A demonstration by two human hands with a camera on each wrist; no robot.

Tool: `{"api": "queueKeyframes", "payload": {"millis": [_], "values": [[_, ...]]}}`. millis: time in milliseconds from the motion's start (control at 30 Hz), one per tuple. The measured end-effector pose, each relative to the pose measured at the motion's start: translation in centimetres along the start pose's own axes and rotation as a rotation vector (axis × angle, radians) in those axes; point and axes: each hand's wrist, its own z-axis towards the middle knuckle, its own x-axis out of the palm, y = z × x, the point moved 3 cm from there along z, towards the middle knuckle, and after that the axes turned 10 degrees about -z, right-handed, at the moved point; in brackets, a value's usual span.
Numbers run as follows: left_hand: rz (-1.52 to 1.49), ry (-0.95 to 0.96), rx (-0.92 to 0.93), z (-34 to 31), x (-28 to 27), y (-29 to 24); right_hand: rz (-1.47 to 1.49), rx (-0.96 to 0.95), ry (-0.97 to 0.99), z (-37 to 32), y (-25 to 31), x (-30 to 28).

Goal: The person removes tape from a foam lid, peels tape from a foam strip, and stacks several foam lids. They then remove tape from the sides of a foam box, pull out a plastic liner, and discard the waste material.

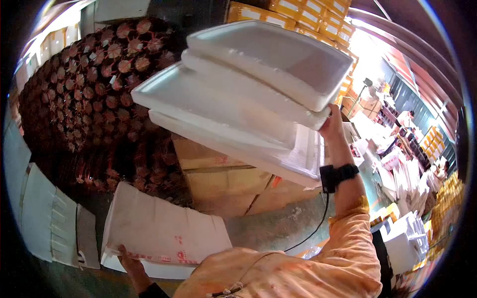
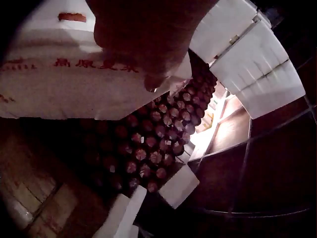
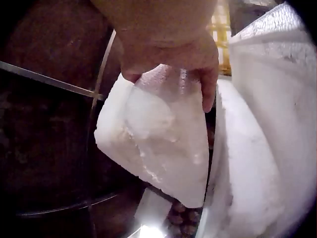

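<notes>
My right hand (image 1: 332, 121) grips the right end of a white foam lid (image 1: 258, 92) in the upper part of a stack. Another foam lid (image 1: 278, 59) lies over it, and wider foam pieces (image 1: 213, 114) are below. In the right wrist view, thumb and fingers of the right hand (image 3: 171, 49) clasp both sides of a white foam piece (image 3: 163, 134). Low on the left, my left hand (image 1: 133, 268) holds the edge of a white foam box (image 1: 164, 223) with red print. The left wrist view shows the left hand (image 2: 148, 39) against that printed box (image 2: 64, 94); most fingers are hidden.
Brown cartons (image 1: 218, 186) stand beneath the foam stack. Many dark bundles with round reddish ends (image 1: 94, 84) are piled at the left. More foam boxes (image 1: 44, 213) stand at far left, yellow-taped cartons (image 1: 308, 15) behind. People and white goods (image 1: 402, 169) are at the right.
</notes>
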Motion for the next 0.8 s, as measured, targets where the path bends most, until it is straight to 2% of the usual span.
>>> {"api": "queueKeyframes", "payload": {"millis": [67, 100, 167, 200, 267, 300, 400, 533, 633, 733, 800], "values": [[-0.008, -0.017, 0.093, -1.0, 1.9, -0.9, 0.038, -0.063, 0.133, -3.2, 1.7, 2.9], [0.008, -0.027, 0.074, -0.7, 1.0, -0.9, 0.026, -0.116, 0.234, -4.5, 2.3, 3.7], [0.041, -0.045, 0.031, 0.5, -0.7, -0.8, 0.133, -0.072, 0.156, -6.0, 2.4, 3.1], [0.026, -0.054, 0.093, -0.4, 1.4, -1.8, 0.143, -0.099, 0.166, -6.8, 2.8, 2.7], [0.062, -0.099, 0.076, 0.6, 0.2, -1.9, -0.29, -0.387, 0.137, -5.3, 2.4, -1.1], [0.081, -0.118, 0.064, 1.1, -0.3, -2.0, 0.112, -0.213, 0.256, -8.4, 3.5, 2.0], [0.121, -0.052, 0.023, 2.1, -0.2, -2.6, -0.051, -0.428, 0.064, -9.9, 4.2, 3.1], [0.097, -0.068, 0.136, 3.4, -0.1, -2.0, 0.093, -0.304, 0.04, -9.6, 6.6, 4.5], [0.08, -0.01, 0.113, 3.3, 0.4, -1.9, 0.162, -0.275, 0.194, -9.1, 7.6, 4.6], [0.047, 0.026, 0.078, 3.7, 0.1, -1.6, 0.126, -0.189, 0.019, -10.7, 7.6, 5.5], [0.057, 0.0, 0.072, 4.7, -1.0, -0.9, 0.176, -0.139, 0.084, -11.1, 7.2, 5.7]]}}
